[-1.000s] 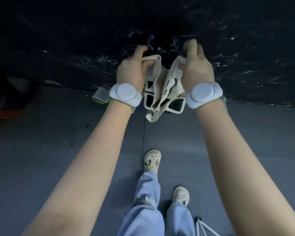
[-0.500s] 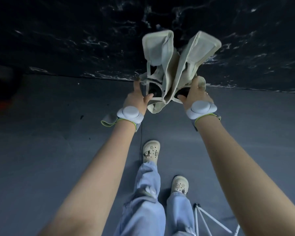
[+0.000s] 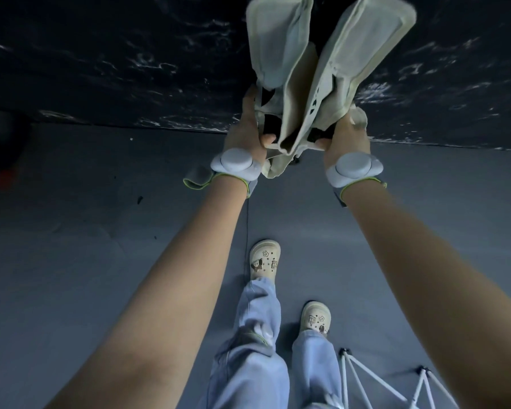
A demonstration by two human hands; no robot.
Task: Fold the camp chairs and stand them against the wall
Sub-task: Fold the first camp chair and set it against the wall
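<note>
The folded chair (image 3: 316,72) has gone up higher, close to the dark wall (image 3: 101,69). The left hand (image 3: 247,134) and right hand (image 3: 347,137) each squeeze one side, keeping it shut for leaning there.

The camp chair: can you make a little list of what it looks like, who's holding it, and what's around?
chair: beige camp chair, folded, fabric flaps pointing up
left hand: left hand grips the chair's left side
right hand: right hand grips its right side
behind: dark marbled wall
floor: grey floor
feet: cream clogs
corner: white folding frame, bottom right
</note>
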